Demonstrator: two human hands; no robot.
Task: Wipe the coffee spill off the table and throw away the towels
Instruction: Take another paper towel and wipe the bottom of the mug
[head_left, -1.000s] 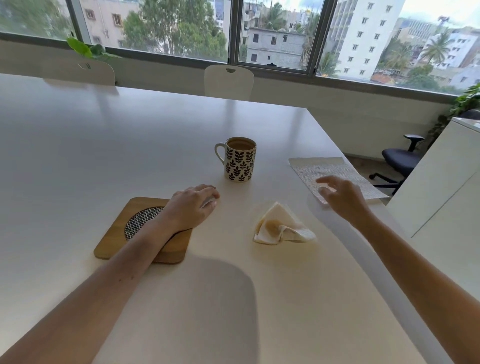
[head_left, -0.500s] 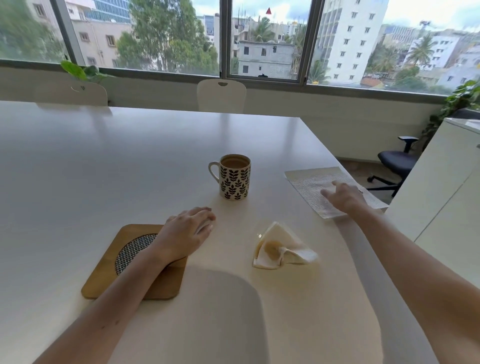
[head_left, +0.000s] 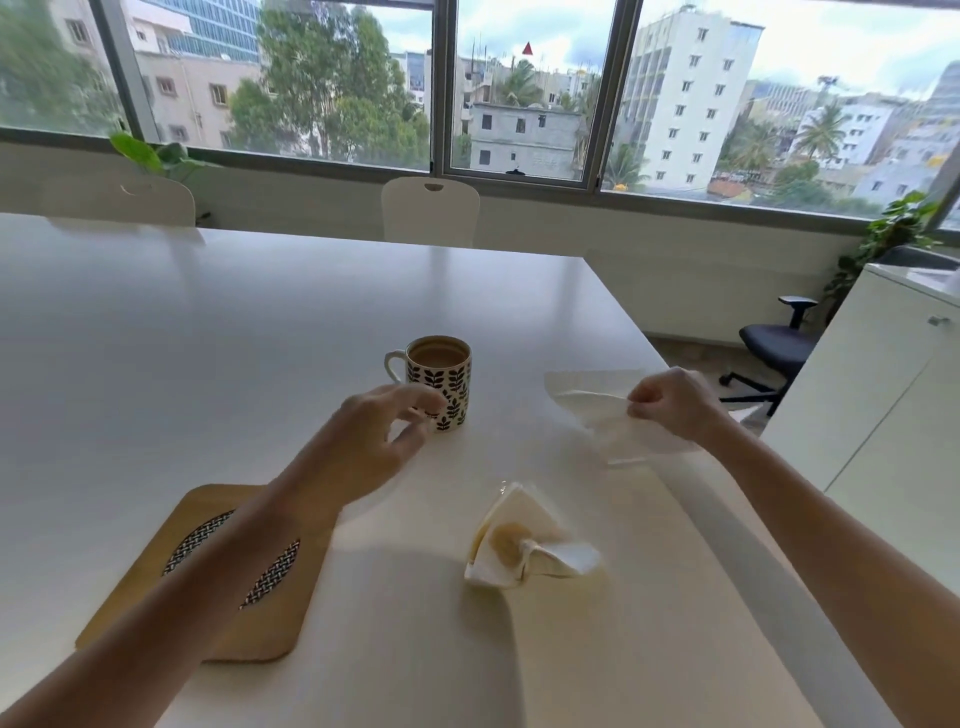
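Observation:
A crumpled paper towel (head_left: 524, 548) with a brown coffee stain lies on the white table (head_left: 208, 332) in front of me. A faint wet sheen shows around it. My right hand (head_left: 670, 402) pinches a clean white paper towel (head_left: 618, 431) and holds it lifted off the table near the right edge. My left hand (head_left: 384, 436) hovers with fingers spread just in front of the leaf-patterned mug (head_left: 441, 379), which is full of coffee. It holds nothing.
A wooden trivet (head_left: 171, 566) with a woven centre lies under my left forearm. Two white chairs (head_left: 430, 210) stand at the far side. A black office chair (head_left: 774, 345) and a white cabinet (head_left: 883, 384) are right of the table.
My right hand has picked the clean towel up off the table. My left hand has lifted off the trivet's edge and moved forward toward the mug, fingers now spread.

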